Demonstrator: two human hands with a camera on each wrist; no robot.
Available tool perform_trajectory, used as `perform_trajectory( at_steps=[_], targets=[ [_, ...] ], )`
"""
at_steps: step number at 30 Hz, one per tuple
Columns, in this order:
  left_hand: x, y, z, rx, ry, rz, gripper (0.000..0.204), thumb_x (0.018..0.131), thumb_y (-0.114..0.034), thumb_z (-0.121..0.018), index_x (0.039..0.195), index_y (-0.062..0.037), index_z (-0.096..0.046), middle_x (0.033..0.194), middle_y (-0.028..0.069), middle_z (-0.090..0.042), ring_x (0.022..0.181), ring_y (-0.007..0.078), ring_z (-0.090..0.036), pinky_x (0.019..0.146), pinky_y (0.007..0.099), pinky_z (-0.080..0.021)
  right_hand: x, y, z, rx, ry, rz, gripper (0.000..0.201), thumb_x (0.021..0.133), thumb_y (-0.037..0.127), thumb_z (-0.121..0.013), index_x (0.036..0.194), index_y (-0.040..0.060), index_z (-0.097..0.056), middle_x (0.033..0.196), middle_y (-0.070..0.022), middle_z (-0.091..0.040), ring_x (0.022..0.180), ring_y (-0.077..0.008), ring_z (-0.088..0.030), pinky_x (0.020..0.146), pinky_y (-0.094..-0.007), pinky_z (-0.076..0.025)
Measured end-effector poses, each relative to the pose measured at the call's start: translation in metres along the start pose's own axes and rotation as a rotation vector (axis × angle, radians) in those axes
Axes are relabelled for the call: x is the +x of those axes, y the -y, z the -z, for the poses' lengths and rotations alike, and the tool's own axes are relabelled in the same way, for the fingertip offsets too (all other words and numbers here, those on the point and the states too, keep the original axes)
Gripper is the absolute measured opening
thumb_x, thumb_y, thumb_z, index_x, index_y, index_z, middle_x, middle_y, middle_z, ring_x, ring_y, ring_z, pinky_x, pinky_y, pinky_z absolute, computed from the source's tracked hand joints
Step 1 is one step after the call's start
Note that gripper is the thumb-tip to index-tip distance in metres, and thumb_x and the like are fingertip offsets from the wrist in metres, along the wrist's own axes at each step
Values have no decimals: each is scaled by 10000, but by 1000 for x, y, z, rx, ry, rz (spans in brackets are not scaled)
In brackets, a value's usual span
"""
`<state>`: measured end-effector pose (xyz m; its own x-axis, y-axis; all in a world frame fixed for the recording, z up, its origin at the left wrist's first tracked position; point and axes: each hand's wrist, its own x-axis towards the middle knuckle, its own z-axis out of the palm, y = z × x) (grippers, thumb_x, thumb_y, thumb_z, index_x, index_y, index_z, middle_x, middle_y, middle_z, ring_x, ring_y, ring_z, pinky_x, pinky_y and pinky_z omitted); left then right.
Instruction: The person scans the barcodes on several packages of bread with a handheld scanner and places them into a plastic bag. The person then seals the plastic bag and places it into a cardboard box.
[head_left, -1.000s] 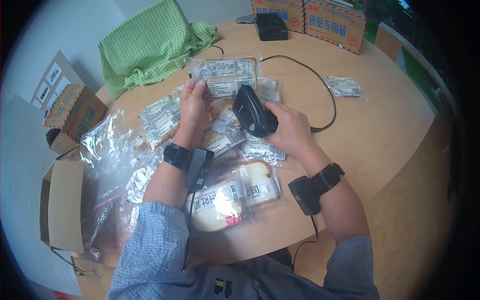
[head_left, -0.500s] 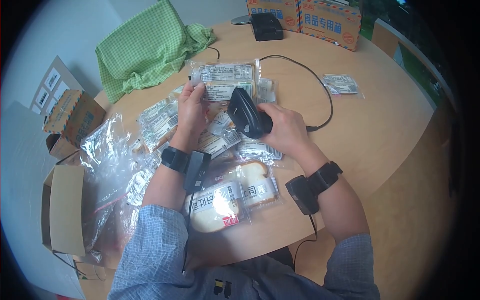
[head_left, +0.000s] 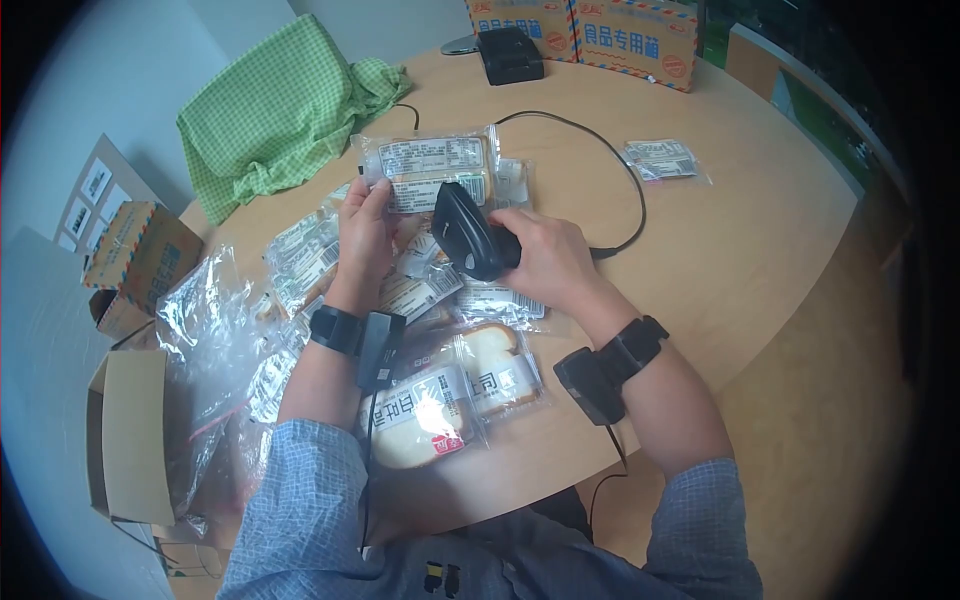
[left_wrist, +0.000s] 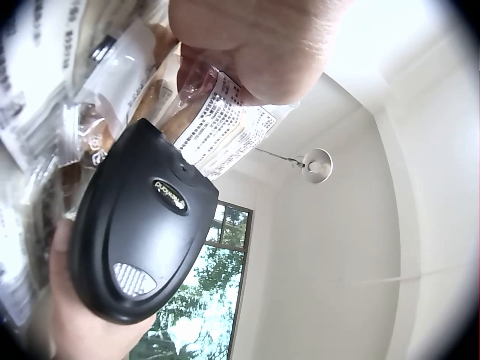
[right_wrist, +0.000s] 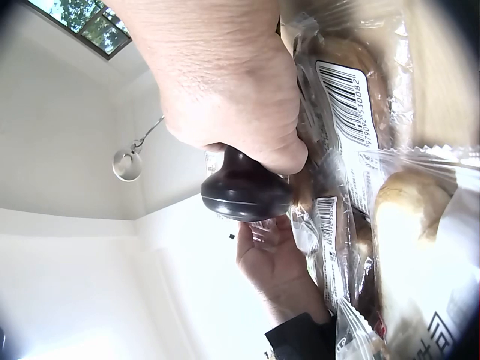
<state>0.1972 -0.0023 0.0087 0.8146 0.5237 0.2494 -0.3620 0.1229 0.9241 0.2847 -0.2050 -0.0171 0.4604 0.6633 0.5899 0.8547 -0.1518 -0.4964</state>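
In the head view my left hand [head_left: 365, 240] pinches the lower left edge of a clear bread packet [head_left: 430, 158], whose printed back label faces me. My right hand [head_left: 550, 262] grips a black handheld barcode scanner [head_left: 466, 235] by its handle. The scanner's nose overlaps the packet's lower right part, close to the barcode. From the left wrist, the scanner [left_wrist: 142, 232] shows its rounded top beside the packet's label [left_wrist: 217, 124]. The right wrist view shows the right hand [right_wrist: 225, 90] around the handle, with the left hand [right_wrist: 274, 270] beyond.
More bread packets [head_left: 300, 255] lie piled under both hands, and two white toast packets [head_left: 420, 420] lie nearer. Crumpled plastic [head_left: 205, 305] and an open carton [head_left: 135, 435] stand left. The scanner's cable [head_left: 640, 190] loops right, near a lone packet [head_left: 662, 160].
The head view has turned a little, so the scene slides left. Both hands keep their holds, and the scanner stays in front of the packet's lower right part.
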Motion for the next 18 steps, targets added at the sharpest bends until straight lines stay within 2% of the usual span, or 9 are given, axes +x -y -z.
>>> perform_trajectory(
  at_steps=[9,10,12,18],
  targets=[
    [0,2,-3,-23,-70,-28,142,916,-120,-450,1021,-45,-511,880,36,-567,731,123,-569,625,276,-516,0,0,-1,-21,18,-7,399,622,189,-714,982,65,-592,881,-102,-637,766,-277,-618,672,-348,-489],
    [1,2,-1,-18,-60,-43,137,913,-115,-451,1010,-36,-505,908,58,-577,769,139,-584,651,283,-521,0,0,-1,-20,21,-3,399,622,189,-714,982,65,-592,881,-102,-637,766,-277,-618,672,-348,-489],
    [1,2,1,-13,-54,-58,133,909,-110,-452,1000,-27,-499,935,80,-588,807,156,-599,676,291,-525,0,-1,-2,5,7,10,373,639,218,-700,965,92,-570,834,-113,-624,757,-310,-610,662,-406,-485],
    [5,6,5,-27,-44,-87,148,910,-97,-443,1021,-19,-501,950,82,-591,838,162,-595,731,301,-513,0,-1,-4,26,-28,39,388,632,203,-705,975,93,-561,840,-117,-625,754,-317,-610,659,-408,-485]
  ],
)
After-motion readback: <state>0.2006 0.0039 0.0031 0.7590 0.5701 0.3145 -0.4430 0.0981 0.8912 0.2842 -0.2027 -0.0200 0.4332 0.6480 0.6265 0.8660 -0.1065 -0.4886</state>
